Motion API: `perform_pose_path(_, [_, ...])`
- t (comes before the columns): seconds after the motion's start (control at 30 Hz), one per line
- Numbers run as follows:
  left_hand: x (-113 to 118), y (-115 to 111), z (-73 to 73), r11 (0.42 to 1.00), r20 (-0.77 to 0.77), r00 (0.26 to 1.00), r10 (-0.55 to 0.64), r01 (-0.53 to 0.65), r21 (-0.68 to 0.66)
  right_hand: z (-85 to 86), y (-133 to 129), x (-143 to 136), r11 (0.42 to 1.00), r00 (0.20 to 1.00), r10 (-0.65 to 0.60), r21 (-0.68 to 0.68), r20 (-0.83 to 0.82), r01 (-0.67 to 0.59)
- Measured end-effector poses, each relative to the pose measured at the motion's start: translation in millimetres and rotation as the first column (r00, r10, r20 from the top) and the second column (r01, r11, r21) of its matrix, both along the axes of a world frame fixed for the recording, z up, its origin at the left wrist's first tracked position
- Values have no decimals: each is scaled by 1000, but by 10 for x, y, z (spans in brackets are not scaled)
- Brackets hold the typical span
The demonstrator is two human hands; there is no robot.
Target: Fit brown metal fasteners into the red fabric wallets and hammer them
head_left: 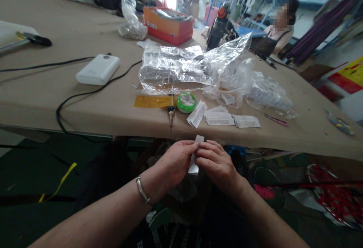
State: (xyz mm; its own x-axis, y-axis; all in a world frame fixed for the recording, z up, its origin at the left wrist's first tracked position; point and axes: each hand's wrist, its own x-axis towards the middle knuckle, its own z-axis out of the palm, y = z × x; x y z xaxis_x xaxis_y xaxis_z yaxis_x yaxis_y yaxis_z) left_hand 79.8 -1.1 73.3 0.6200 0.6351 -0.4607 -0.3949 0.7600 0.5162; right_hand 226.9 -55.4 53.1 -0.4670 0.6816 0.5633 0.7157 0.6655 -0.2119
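Observation:
Below the table's front edge, my left hand (181,158) pinches a narrow white strip (194,167) between thumb and fingers. From the other side, my right hand (217,161) has its bent fingers against the same strip; both hands hold it. Whether it is one strip or a thin stack I cannot tell. On the table just beyond lie several piles of white printed strips (218,118). Left of them are a round green container (186,102) with pale stuff inside and a soldering iron (171,113), tip toward me, over an amber film strip (151,102).
Crinkled clear plastic bags (176,66) lie behind the strips. To the left is a white power bank (98,69) beside a black cable. Tweezers (276,119) and a small hand tool (340,122) lie right. Farther back are an orange box (169,26), a bottle (217,28) and a seated person (276,32).

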Motion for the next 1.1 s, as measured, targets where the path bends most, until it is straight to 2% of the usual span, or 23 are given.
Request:
perform_pose_path(0.1, [-8,2,9,1000,-82,996,-22,22,0,22,-7,107,998,998,-60,7,-17,60])
perform_pose_path(0.17, [-21,11,14,999,-178,983,-50,50,-7,23,19,301,968,969,-247,43,-29,248])
perform_pose_path(0.2, [-27,16,14,998,-222,973,-60,60,-9,16,38,429,924,927,-375,66,-25,376])
perform_pose_path(0.27, [-35,23,6,998,-279,958,-66,68,-3,-15,71,705,791,793,-608,100,18,604])
perform_pose_path(0.3, [-36,23,-1,997,-292,954,-67,72,4,-38,78,832,731,729,-681,105,62,674])
perform_pose_path(0.37, [-34,14,-18,996,-304,949,-81,88,10,-95,72,1031,676,658,-734,96,164,730])
perform_pose_path(0.47, [-28,-4,-37,994,-315,944,-100,106,2,-162,24,1191,689,661,-720,100,212,718])
perform_pose_path(0.6, [-31,-6,-27,995,-318,943,-100,104,-4,-137,-21,1276,737,733,-675,135,86,662])
perform_pose_path(0.67, [-33,-5,-10,995,-325,941,-97,100,-7,-78,-27,1227,760,768,-641,124,-24,638])
perform_pose_path(0.77, [-29,-18,14,995,-320,943,-93,96,-7,22,-39,933,800,792,-555,99,-255,592])
perform_pose_path(0.83, [-22,-30,23,996,-290,953,-90,91,-10,64,-50,619,876,841,-426,82,-333,476])
perform_pose_path(0.9, [-21,-39,24,996,-222,971,-85,88,2,65,-57,300,955,921,-250,82,-299,285])
perform_pose_path(0.97, [-32,-40,11,998,-138,989,-48,52,23,21,-54,50,988,974,-111,86,-200,130])
perform_pose_path(1.1, [-94,-34,-54,997,-43,997,70,-69,16,-120,-28,-148,997,998,-33,64,-45,36])
